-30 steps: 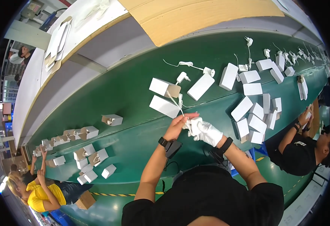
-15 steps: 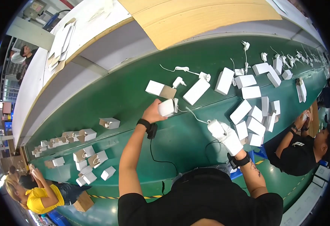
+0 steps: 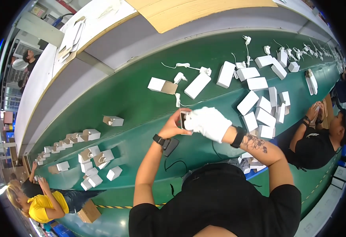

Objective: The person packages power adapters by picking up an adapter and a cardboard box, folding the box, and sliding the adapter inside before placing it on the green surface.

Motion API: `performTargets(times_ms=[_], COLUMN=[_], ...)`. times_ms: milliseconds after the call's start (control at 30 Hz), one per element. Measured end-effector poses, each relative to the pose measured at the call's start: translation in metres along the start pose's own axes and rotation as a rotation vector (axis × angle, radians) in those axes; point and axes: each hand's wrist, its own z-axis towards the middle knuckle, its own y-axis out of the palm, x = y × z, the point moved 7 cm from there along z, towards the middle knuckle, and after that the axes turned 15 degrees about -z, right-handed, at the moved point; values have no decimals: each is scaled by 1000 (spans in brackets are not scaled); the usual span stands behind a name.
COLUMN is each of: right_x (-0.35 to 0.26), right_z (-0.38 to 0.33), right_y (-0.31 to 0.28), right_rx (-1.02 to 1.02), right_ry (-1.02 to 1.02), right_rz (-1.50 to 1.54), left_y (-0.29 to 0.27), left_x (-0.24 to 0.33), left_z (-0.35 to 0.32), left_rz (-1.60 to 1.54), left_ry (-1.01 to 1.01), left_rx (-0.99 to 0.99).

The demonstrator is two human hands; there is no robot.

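My left hand (image 3: 171,127), bare, grips a small white cardboard box (image 3: 186,132) whose open end faces right. Fingers and thumb lie around its sides. My right hand (image 3: 210,124), in a white glove, is closed at that open end. It holds a white charger, mostly hidden by the glove and the box. Just beyond them a bundled white cable (image 3: 177,100) lies on the green bench. Farther off are an open box with a brown flap (image 3: 169,87), a white plug adapter (image 3: 179,78) and a longer white box (image 3: 197,86).
White boxes (image 3: 256,83) lie scattered to the right, with corded chargers (image 3: 299,53) behind. Open boxes (image 3: 91,134) stand in a row at left. A shelf with a cardboard sheet (image 3: 196,12) runs along the back. Co-workers sit at left (image 3: 46,205) and right (image 3: 315,138).
My gloved right hand has moved left, bringing the charger to the box. My left hand has turned the box so its open end faces the glove.
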Motion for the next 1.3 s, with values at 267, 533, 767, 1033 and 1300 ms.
performTargets(times_ms=[267, 533, 767, 1033, 1300], right_x=[-3, 32, -33, -31, 95], right_z=[20, 20, 38, 69, 198], right_y=[-13, 49, 31, 64, 127], right_rx=[-224, -189, -227, -103, 60], right_ry=[-32, 147, 12, -105, 780], right_rz=[168, 1016, -174, -12, 261], left_y=[-4, -25, -16, -54, -223], left_x=[-9, -13, -3, 5, 33], left_z=[-22, -31, -32, -34, -122], left_rz=[-7, -179, 207, 109, 265], left_ry=[55, 98, 128, 322, 666], left_rx=[70, 62, 62, 286, 830])
